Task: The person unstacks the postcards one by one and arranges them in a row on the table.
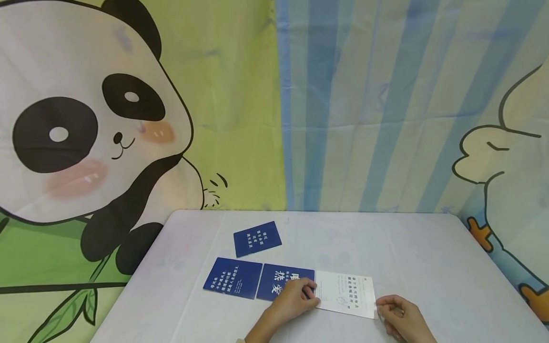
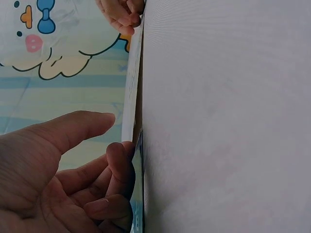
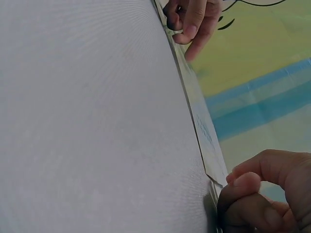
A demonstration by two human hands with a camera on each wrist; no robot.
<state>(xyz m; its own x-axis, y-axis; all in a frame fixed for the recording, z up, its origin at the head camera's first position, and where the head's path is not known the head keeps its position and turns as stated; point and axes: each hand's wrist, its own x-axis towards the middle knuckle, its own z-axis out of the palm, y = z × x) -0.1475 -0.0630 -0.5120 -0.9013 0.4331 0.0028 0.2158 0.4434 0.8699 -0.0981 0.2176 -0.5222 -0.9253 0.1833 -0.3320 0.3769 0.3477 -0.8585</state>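
A white printed card (image 1: 345, 293) lies flat at the right end of a row on the table. My left hand (image 1: 293, 299) rests over the blue card (image 1: 274, 278) beside it, its fingertips at the white card's left edge. In the left wrist view the left thumb (image 2: 90, 127) stands apart from the loosely bent fingers. At the white card's right edge is my right hand (image 1: 405, 318), fingers loosely bent and the tips at or touching the edge. Another blue card (image 1: 235, 278) forms the row's left end.
A third blue card (image 1: 257, 239) lies tilted behind the row. All the cards are on a white-covered table (image 1: 429, 257). Behind stands a cloth backdrop (image 1: 364, 105) with stripes and a cartoon panda (image 1: 128, 186).
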